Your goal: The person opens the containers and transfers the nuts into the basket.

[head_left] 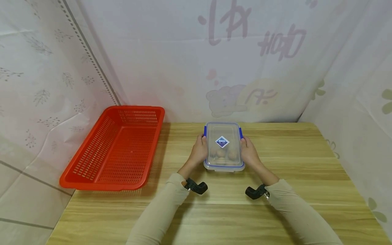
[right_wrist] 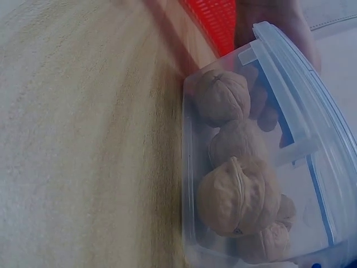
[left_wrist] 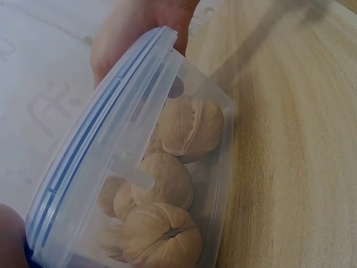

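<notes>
A clear plastic food container with a blue-edged lid and a diamond-shaped label sits on the wooden table, between the two hands. My left hand grips its left side, thumb up by the lid's rim. On the opposite side my right hand holds it the same way, close to a blue side latch. Several walnuts lie inside, seen through the clear wall in both wrist views. Fingertips of the left hand show through the far wall in the right wrist view.
To the left stands a large red slotted plastic basket, with bare mesh showing at its bottom. Printed white cloth hangs behind the table and along both sides. Black wrist cameras are strapped at both cuffs.
</notes>
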`<state>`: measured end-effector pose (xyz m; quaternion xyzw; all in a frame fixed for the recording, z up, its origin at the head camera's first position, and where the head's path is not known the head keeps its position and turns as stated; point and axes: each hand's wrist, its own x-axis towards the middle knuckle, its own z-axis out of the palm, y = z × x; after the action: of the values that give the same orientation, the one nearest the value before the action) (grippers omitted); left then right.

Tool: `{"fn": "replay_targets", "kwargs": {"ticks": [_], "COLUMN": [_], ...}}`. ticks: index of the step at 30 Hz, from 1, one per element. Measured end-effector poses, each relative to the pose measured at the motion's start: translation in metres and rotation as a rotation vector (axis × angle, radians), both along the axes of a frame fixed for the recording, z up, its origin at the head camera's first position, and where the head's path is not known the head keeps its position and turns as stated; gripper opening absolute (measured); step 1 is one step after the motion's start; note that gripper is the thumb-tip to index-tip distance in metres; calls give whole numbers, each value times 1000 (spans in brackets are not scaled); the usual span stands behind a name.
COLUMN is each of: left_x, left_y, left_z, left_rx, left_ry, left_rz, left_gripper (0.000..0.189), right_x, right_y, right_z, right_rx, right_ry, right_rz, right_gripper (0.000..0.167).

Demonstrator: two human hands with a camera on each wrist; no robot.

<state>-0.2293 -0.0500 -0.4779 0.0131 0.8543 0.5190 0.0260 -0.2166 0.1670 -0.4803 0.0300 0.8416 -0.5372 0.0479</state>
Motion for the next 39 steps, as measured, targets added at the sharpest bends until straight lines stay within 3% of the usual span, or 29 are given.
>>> {"fn": "replay_targets", "kwargs": {"ticks": [9, 17, 23, 33, 39], "left_x": [-1, 1, 1, 0, 0], "left_y": [1, 1, 0, -1, -1], "left_z": [1, 1, 4, 4, 6], "left_rx": [-13, -16, -7, -17, -33], "left_ry": [-12, -11, -23, -34, -23], "left_rz": [17, 12, 5, -19, -29], "left_gripper": [49, 48, 49, 49, 46], "right_x": [-1, 3, 0, -1, -2], "right_y": [6, 8, 8, -2, -2], "right_z": [-5, -7, -5, 1, 2], "right_rx": [135, 87, 81, 103, 106], "right_ry": [32, -7, 44, 35, 3], "right_rz": [-37, -55, -76, 77, 87], "right_gripper": [46, 61, 70, 81, 81]}}
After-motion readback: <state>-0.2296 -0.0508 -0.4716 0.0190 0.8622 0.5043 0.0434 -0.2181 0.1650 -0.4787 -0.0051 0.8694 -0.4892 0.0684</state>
